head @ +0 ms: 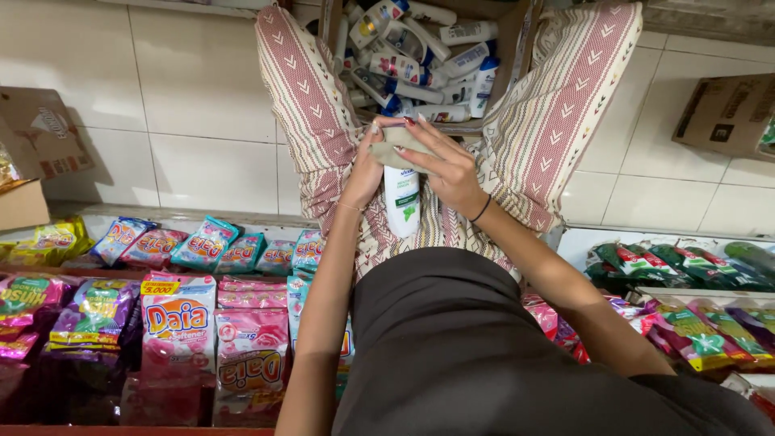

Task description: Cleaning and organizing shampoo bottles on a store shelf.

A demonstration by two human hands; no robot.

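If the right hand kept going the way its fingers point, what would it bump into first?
The right hand points left across the white bottle, toward the left hand. It would likely meet that hand first, since their fingers already nearly touch over the cloth. Depth is hard to judge.

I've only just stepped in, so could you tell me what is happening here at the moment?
A person seated on the floor holds a white bottle upright over their lap. The left hand grips its side, while the right hand presses a small cloth against its top. An open cardboard box of similar bottles sits between their legs. Colourful sachets fill the shelves on both sides.
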